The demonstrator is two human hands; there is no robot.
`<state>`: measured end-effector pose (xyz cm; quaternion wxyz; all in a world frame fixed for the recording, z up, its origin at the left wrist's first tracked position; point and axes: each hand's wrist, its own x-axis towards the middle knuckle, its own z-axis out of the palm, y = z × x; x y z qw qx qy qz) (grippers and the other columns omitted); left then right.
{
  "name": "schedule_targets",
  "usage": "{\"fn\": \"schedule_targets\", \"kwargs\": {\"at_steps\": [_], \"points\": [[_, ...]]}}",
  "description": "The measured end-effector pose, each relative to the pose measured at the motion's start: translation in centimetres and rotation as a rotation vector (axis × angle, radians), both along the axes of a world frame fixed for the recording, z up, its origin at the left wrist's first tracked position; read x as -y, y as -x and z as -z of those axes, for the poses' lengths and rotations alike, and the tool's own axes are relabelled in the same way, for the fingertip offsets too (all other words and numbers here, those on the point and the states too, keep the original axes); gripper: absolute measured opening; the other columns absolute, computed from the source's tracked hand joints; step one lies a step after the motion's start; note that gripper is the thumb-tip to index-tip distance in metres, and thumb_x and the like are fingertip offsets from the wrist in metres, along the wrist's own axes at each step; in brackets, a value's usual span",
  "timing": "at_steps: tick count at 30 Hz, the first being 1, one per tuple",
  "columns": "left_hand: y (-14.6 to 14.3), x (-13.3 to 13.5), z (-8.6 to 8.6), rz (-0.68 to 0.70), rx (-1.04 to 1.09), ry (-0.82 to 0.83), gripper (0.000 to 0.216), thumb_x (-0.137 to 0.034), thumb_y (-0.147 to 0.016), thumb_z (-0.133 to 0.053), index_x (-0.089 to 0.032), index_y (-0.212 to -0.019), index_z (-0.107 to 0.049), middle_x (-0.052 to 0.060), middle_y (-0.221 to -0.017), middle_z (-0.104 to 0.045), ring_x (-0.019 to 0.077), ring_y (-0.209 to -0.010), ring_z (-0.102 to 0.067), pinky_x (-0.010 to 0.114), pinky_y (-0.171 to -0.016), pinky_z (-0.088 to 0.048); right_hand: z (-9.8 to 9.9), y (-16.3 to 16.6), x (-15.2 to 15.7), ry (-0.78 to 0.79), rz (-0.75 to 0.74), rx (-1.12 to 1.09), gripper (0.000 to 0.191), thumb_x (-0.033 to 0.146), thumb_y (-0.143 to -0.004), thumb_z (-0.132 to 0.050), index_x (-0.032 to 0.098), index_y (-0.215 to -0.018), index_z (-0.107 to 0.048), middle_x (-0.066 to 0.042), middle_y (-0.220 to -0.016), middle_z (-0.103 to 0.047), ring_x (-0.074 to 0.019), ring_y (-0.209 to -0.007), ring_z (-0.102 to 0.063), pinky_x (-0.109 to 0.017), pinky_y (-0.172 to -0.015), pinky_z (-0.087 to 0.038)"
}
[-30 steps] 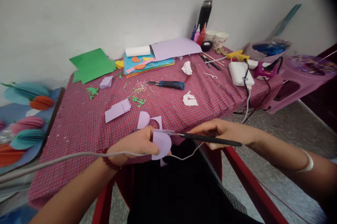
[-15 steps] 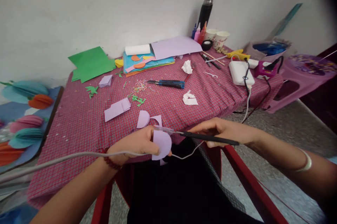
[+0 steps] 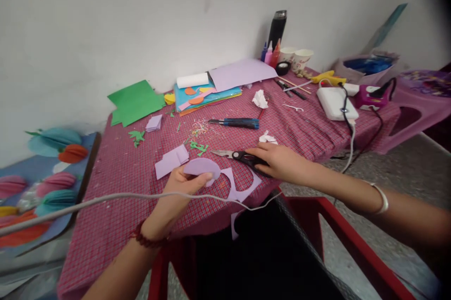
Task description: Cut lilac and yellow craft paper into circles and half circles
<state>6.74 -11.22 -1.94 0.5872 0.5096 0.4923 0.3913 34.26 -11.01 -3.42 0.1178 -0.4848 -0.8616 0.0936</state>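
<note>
My left hand pinches a rounded piece of light purple paper between thumb and fingers, just above the table's front part. Black-handled scissors lie on or close to the cloth, their blades pointing left. Over their handles my right hand is closed, partly hiding them. Curved purple paper offcuts lie between the hands at the table edge, and another purple scrap hangs below the edge. Folded purple paper pieces rest left of the held piece.
Behind the hands lie a blue-black utility knife, green scraps and crumpled tissue. Green sheets sit at the back left. A white box with cables stands right. One grey cable crosses before my left forearm.
The scissors have moved away from the purple paper to the table with my right hand. My left hand has raised the rounded piece leftward; offcuts now lie at the edge.
</note>
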Motion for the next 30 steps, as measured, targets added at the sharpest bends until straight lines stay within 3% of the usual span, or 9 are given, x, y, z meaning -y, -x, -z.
{"fn": "schedule_targets", "kwargs": {"at_steps": [3, 6, 12, 17, 20, 23, 25, 27, 30], "points": [[0.9, -0.6, 0.5, -0.071, 0.071, -0.005, 0.017, -0.026, -0.062, -0.079, -0.017, -0.075, -0.074, 0.002, -0.073, -0.073, 0.0142, -0.068, -0.064, 0.025, -0.069, -0.051, -0.2, 0.8, -0.8, -0.075, -0.006, 0.014, 0.029, 0.020, -0.087, -0.055, 0.017, -0.114, -0.064, -0.011, -0.096, -0.063, -0.0237, -0.089, -0.060, -0.036, -0.080, -0.046], [1.3, -1.2, 0.8, -0.068, 0.095, 0.008, 0.015, -0.025, -0.064, -0.079, -0.017, -0.075, -0.073, 0.002, -0.073, -0.072, 0.0131, -0.068, -0.062, 0.024, -0.069, -0.050, -1.8, 2.4, -1.5, -0.060, -0.039, -0.145, 0.022, 0.024, -0.090, -0.052, 0.018, -0.107, -0.065, -0.010, -0.099, -0.064, -0.0229, -0.095, -0.059, -0.036, -0.084, -0.044], [1.5, -2.3, 0.9, 0.127, 0.075, 0.100, 0.016, -0.024, -0.067, -0.074, -0.014, -0.078, -0.069, -0.001, -0.063, -0.065, 0.0087, -0.055, -0.054, 0.021, -0.057, -0.044, -3.4, 8.4, -3.6, 0.403, -0.139, -0.635, 0.020, 0.030, -0.087, -0.057, 0.015, -0.099, -0.060, -0.002, -0.080, -0.065, -0.0133, -0.070, -0.060, -0.025, -0.063, -0.046], [3.8, -4.2, 0.0, 0.198, 0.010, 0.152, 0.020, -0.023, -0.067, -0.072, -0.014, -0.083, -0.066, 0.000, -0.066, -0.065, 0.0081, -0.054, -0.052, 0.020, -0.051, -0.040, -2.6, 12.6, -6.7, 0.545, -0.174, -0.753, 0.010, 0.018, -0.081, -0.055, 0.016, -0.071, -0.054, 0.003, -0.061, -0.053, -0.0088, -0.055, -0.048, -0.021, -0.052, -0.038], [6.7, -6.3, -0.7, 0.046, -0.011, 0.059, 0.019, -0.027, -0.070, -0.071, -0.015, -0.084, -0.063, 0.001, -0.067, -0.066, 0.0093, -0.055, -0.055, 0.021, -0.052, -0.042, -1.8, 13.7, -9.2, 0.601, -0.119, -0.891, 0.015, 0.017, -0.081, -0.056, 0.017, -0.068, -0.049, 0.005, -0.056, -0.050, -0.0073, -0.050, -0.045, -0.020, -0.049, -0.036], [10.2, -8.3, -0.7, -0.313, -0.001, -0.102, 0.018, -0.027, -0.071, -0.069, -0.017, -0.083, -0.061, 0.001, -0.072, -0.068, 0.0105, -0.061, -0.059, 0.022, -0.059, -0.045, -0.6, 13.6, -11.3, 0.701, 0.035, -1.028, 0.016, 0.018, -0.083, -0.055, 0.017, -0.068, -0.047, 0.006, -0.052, -0.050, -0.0062, -0.045, -0.046, -0.019, -0.045, -0.036], [12.0, -9.0, -0.2, -0.464, -0.102, -0.152, 0.014, -0.026, -0.069, -0.070, -0.017, -0.077, -0.062, 0.000, -0.069, -0.067, 0.0098, -0.062, -0.058, 0.021, -0.060, -0.045, 0.2, 13.0, -12.1, 0.756, 0.111, -1.063, 0.015, 0.017, -0.084, -0.054, 0.017, -0.070, -0.048, 0.006, -0.051, -0.051, -0.0058, -0.044, -0.047, -0.018, -0.043, -0.037], [12.7, -9.1, 0.4, -0.510, -0.186, -0.159, 0.012, -0.025, -0.068, -0.070, -0.017, -0.073, -0.062, -0.001, -0.066, -0.065, 0.0100, -0.060, -0.057, 0.021, -0.059, -0.044, 0.7, 12.5, -12.4, 0.784, 0.136, -1.057, 0.016, 0.016, -0.084, -0.054, 0.017, -0.070, -0.048, 0.006, -0.050, -0.051, -0.0050, -0.042, -0.046, -0.017, -0.042, -0.037], [11.6, -7.9, 0.7, -0.399, -0.319, -0.237, 0.008, -0.026, -0.073, -0.068, -0.019, -0.074, -0.064, 0.000, -0.069, -0.065, 0.0123, -0.063, -0.057, 0.024, -0.060, -0.045, 0.9, 12.2, -12.3, 0.794, 0.121, -1.014, 0.018, 0.016, -0.085, -0.055, 0.017, -0.069, -0.047, 0.006, -0.049, -0.051, -0.0046, -0.040, -0.045, -0.016, -0.040, -0.037]]}}
